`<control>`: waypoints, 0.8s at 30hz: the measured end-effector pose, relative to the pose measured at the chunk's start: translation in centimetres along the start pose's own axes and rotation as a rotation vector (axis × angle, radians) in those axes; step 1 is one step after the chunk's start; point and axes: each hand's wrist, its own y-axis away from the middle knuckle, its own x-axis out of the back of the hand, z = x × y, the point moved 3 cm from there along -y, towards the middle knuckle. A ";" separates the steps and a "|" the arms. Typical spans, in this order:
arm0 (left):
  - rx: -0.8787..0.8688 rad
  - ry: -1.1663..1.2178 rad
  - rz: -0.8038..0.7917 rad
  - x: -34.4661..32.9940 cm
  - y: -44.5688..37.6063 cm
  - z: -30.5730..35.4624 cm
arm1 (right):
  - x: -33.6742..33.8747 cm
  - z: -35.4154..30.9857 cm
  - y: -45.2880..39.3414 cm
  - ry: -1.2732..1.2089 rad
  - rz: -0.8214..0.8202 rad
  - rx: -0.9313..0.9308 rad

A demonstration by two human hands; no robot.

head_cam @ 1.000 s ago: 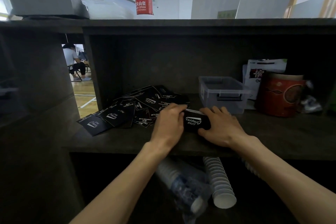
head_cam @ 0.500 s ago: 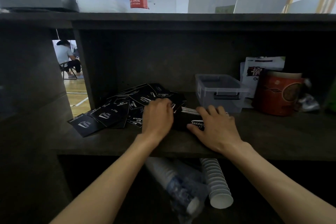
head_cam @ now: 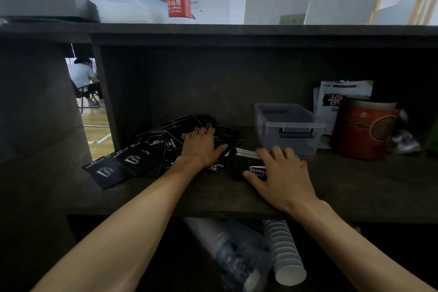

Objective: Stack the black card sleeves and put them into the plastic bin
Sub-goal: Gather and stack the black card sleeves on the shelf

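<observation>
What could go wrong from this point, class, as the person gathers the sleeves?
The loose sleeves fan out to the shelf's front edge, so a sweep by the left hand might push some off. The stack under the right hand looks uneven and could splay when lifted to the bin.

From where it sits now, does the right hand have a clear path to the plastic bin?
Probably yes: the right hand rests on the stacked sleeves just in front of the open bin, with nothing between.
</observation>
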 end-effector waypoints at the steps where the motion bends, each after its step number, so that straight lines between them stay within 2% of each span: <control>1: -0.030 -0.005 0.057 0.2 0.5 -0.1 | 0.0 0.0 0.0 -0.001 -0.001 0.001; 6: -0.140 -0.130 0.155 1.6 3.2 -0.7 | 0.0 0.1 -0.1 -0.003 -0.011 -0.002; 9: -0.156 -0.100 0.181 2.7 3.7 -0.7 | -0.1 0.0 0.0 -0.001 -0.005 -0.004; 13: 0.077 0.086 0.131 3.5 2.3 -0.4 | -0.1 0.1 -0.1 0.010 0.010 0.000; 15: 0.213 0.140 0.025 3.4 1.1 -0.2 | -0.2 0.1 -0.2 0.013 0.011 -0.001; 18: 0.319 0.146 -0.105 2.8 -0.3 0.0 | -0.3 0.1 -0.1 0.007 0.026 -0.005; 21: 0.394 0.305 -0.083 2.3 -0.9 -0.9 | -0.4 0.2 0.0 0.002 0.023 -0.004; 24: 0.407 0.582 -0.018 2.5 -0.8 -1.8 | -0.3 0.1 0.0 0.006 0.023 -0.003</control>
